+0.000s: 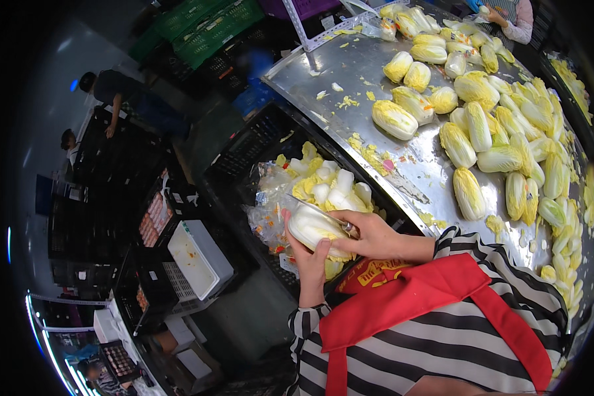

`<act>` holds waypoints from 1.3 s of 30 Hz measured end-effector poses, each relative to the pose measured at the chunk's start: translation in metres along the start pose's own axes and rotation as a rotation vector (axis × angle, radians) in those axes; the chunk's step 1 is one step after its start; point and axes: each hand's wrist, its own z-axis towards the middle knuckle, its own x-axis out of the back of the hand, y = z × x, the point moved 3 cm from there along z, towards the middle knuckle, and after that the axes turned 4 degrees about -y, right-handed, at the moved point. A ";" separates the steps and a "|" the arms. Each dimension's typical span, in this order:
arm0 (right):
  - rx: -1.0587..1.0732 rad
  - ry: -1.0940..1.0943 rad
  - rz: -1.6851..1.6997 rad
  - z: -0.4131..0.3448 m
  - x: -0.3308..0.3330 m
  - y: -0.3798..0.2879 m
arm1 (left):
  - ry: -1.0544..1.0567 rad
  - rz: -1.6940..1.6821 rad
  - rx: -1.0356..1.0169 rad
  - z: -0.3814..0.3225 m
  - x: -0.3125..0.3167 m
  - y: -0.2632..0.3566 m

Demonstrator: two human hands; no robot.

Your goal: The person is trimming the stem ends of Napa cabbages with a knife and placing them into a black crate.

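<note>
My left hand (307,260) cups a napa cabbage (314,228) from below and from its left side. In my right hand (369,233) is the handle of a knife (321,213), whose blade lies along the top of the cabbage; the fingers of this hand also touch the cabbage. Under both hands stands a black plastic crate (247,143) filled with cabbage leaves and pale stem ends (343,184) and crumpled clear plastic wrap (272,218). To the right, many whole napa cabbages (469,193) lie on a steel table (336,64), some in plastic wrap.
Leaf scraps (371,153) litter the table near its raised edge (366,166). Left of the crate are a white foam box (200,257) and stacked black crates (123,163). A person (128,96) bends over those crates; another person (512,22) works at the table's far end.
</note>
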 end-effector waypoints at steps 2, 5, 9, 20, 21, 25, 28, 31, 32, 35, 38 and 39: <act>0.129 0.129 -0.016 0.002 0.004 0.010 | -0.020 0.076 -0.033 0.003 -0.007 -0.001; 0.160 0.176 0.025 0.005 0.012 0.004 | -0.083 0.117 0.030 0.004 -0.016 0.004; 0.150 0.074 0.012 0.011 0.019 0.004 | -0.074 0.114 0.052 0.002 -0.014 0.003; -0.015 0.204 -0.180 0.029 0.038 0.029 | -0.139 -0.151 0.291 -0.015 0.006 0.001; -0.019 0.214 -0.188 0.029 0.039 0.034 | -0.157 -0.226 0.289 -0.017 0.009 -0.003; 0.078 0.149 -0.087 0.018 0.027 0.034 | -0.129 -0.401 0.305 -0.011 0.002 -0.001; -0.245 -0.233 0.529 0.004 0.005 0.022 | -0.168 -0.483 0.194 -0.005 -0.011 0.004; -0.152 -0.178 0.467 0.000 0.000 0.027 | -0.101 -0.394 0.251 -0.004 0.005 -0.030; -0.073 -0.106 0.422 0.002 0.001 0.025 | -0.067 -0.302 0.195 -0.006 0.014 -0.038; 0.013 0.006 0.359 0.001 0.008 0.029 | 0.015 0.024 0.035 -0.001 -0.015 0.000; 0.059 -0.010 0.294 0.003 0.003 0.039 | -0.020 0.026 0.091 -0.004 -0.014 -0.004; 0.056 -0.015 0.296 0.003 0.003 0.039 | -0.031 0.043 0.109 -0.004 -0.015 -0.003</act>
